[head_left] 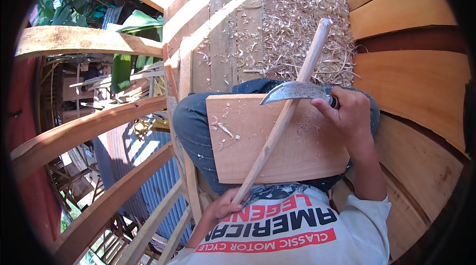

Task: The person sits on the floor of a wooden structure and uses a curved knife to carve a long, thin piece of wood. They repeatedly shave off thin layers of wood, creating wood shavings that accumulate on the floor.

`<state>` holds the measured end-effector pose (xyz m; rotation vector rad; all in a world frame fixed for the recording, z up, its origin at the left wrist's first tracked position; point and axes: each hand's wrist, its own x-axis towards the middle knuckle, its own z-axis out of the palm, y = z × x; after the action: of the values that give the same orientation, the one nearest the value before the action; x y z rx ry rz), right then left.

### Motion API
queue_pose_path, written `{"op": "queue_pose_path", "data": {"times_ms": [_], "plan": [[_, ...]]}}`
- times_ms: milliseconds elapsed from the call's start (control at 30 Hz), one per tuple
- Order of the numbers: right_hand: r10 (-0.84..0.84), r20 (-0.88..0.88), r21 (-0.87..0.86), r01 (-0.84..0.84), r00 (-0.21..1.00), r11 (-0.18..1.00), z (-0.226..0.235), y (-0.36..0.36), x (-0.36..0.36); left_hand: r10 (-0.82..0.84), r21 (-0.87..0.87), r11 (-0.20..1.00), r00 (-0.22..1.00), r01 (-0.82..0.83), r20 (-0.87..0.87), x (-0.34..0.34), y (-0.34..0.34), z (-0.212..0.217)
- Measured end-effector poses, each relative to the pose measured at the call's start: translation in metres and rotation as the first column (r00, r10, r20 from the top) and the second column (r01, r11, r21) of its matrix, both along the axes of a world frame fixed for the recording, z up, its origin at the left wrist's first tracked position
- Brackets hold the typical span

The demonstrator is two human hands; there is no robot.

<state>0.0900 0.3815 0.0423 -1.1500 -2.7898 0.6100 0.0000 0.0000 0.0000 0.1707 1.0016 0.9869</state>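
Observation:
A long, pale wooden stick point(270, 142) slants across a flat wooden board point(233, 138) that rests on my lap. My left hand point(225, 206) is closed round the stick's near end, close to my shirt. In my right hand point(349, 114) is the dark handle of a curved knife point(292, 90) with a broad grey blade. The blade lies across the stick near the board's far edge, its tip pointing left. Most of the handle is hidden by my fingers. A few curled shavings point(225, 130) lie on the board's left part.
Wood shavings point(307, 27) thickly cover the plank floor point(223, 32) ahead, under the stick's far end. Wooden rails point(94, 126) run along the left, with corrugated metal sheets point(161, 176) below and beyond them. A plank wall point(411, 81) stands close on my right.

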Motion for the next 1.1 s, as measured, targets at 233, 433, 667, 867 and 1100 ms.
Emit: {"op": "queue_pose_path", "data": {"times_ms": [233, 433, 667, 867, 1100], "plan": [[-0.191, 0.097, 0.107, 0.18, 0.977, 0.978, -0.006, 0.08, -0.015, 0.011, -0.021, 1.0, 0.998, -0.012, -0.055, 0.003, 0.012, 0.009], [-0.56, 0.12, 0.061, 0.557, 0.819, 0.828, -0.021, 0.142, -0.005, 0.002, 0.044, 0.999, 0.99, 0.004, -0.143, 0.004, 0.011, 0.007], [-0.43, -0.091, -0.144, 0.416, 0.898, 0.898, -0.027, 0.096, 0.047, 0.057, -0.032, 0.998, 0.998, -0.056, 0.002, 0.002, -0.005, 0.003], [-0.537, -0.075, -0.213, 0.512, 0.84, 0.832, -0.046, 0.082, 0.087, -0.005, -0.043, 0.999, 0.998, 0.003, -0.07, -0.013, 0.008, 0.034], [-0.458, -0.147, -0.016, 0.461, 0.876, 0.887, -0.057, 0.07, 0.092, 0.192, 0.131, 0.978, 0.948, -0.164, -0.252, -0.021, 0.027, 0.068]]}}
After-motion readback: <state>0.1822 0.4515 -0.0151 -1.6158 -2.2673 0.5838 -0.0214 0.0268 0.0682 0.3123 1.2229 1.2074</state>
